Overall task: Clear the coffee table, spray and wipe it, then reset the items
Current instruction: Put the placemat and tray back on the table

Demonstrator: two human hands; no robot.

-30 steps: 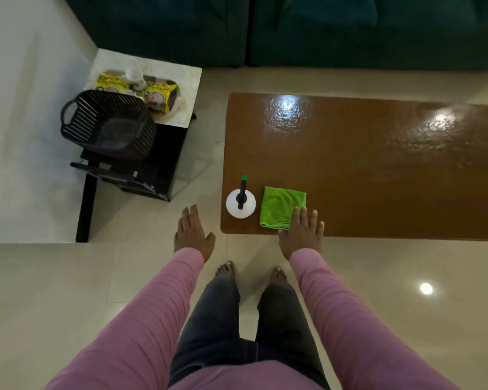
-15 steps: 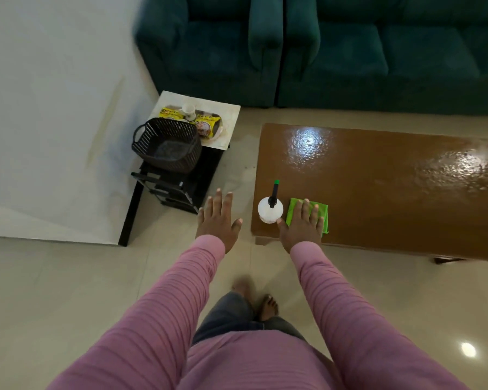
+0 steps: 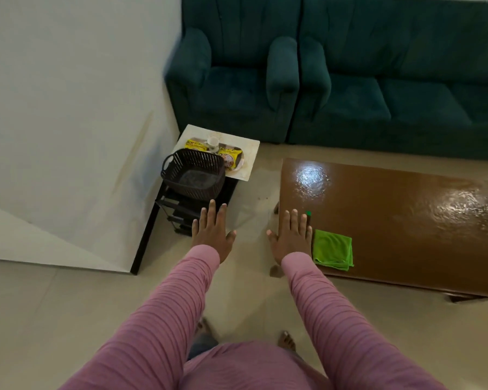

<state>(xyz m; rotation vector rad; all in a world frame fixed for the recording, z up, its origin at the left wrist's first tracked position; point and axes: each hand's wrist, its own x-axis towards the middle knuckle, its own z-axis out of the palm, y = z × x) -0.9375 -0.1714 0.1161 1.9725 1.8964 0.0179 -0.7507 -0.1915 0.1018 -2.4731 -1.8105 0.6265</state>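
Observation:
The brown glossy coffee table (image 3: 392,220) fills the right of the view. A folded green cloth (image 3: 333,249) lies near its front left corner. My right hand (image 3: 292,237) is stretched out flat with straight fingers over that corner and hides the spray bottle, of which only the green nozzle tip (image 3: 308,213) shows. My left hand (image 3: 213,233) is held out flat over the floor, between the coffee table and the side table, holding nothing.
A small side table (image 3: 250,149) by the wall carries a dark woven basket (image 3: 193,175), a white cup (image 3: 212,143) and yellow packets (image 3: 230,156). A teal armchair (image 3: 231,94) and sofa (image 3: 406,94) stand behind. Beige floor tiles lie underfoot.
My view has lifted and turned left, bringing the sofa in. My right hand moved left off the green cloth and now covers the spray bottle. My left hand stayed flat.

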